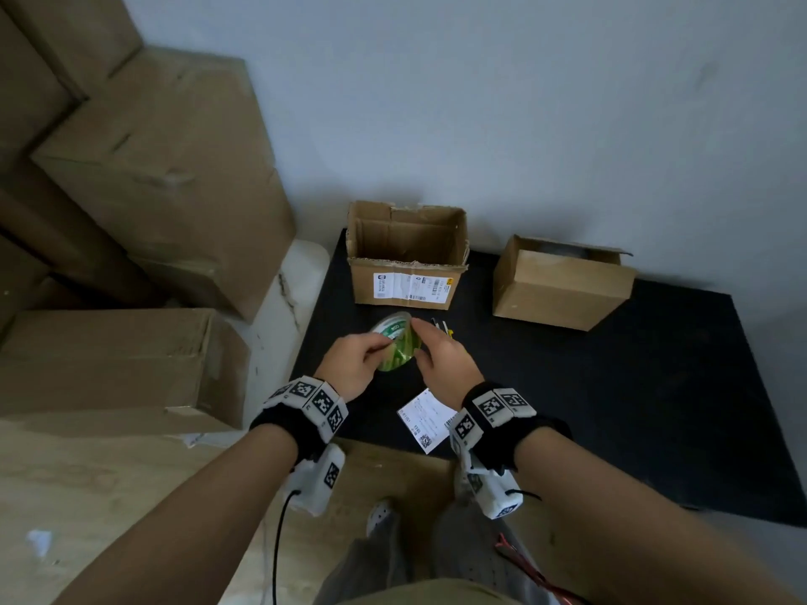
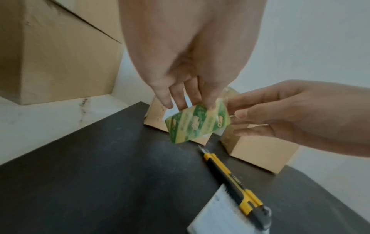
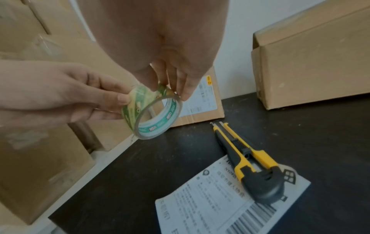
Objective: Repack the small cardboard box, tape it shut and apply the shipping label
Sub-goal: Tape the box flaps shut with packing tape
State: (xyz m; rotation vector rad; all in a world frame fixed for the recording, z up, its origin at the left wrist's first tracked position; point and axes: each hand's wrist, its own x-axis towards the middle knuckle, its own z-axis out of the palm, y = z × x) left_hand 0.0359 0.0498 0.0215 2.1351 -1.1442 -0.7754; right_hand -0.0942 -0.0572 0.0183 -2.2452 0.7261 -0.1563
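Now tape roll [image 1: 395,346] — between both hands' fingers [image 3: 112,93].

Above the black surface [image 1: 611,408], the left hand [image 1: 351,371] and right hand [image 1: 445,364] hold a green tape roll [image 1: 395,342] between them. Beyond it stands an open small cardboard box [image 1: 408,255], a second box [image 1: 561,283] to its right. A shipping label [image 1: 425,419] lies beneath the right wrist. Large cartons [image 1: 153,168] are stacked at left.

shipping label [image 1: 425,419] partly under wrist, print illegible, knife [image 1: 443,327] mostly hidden
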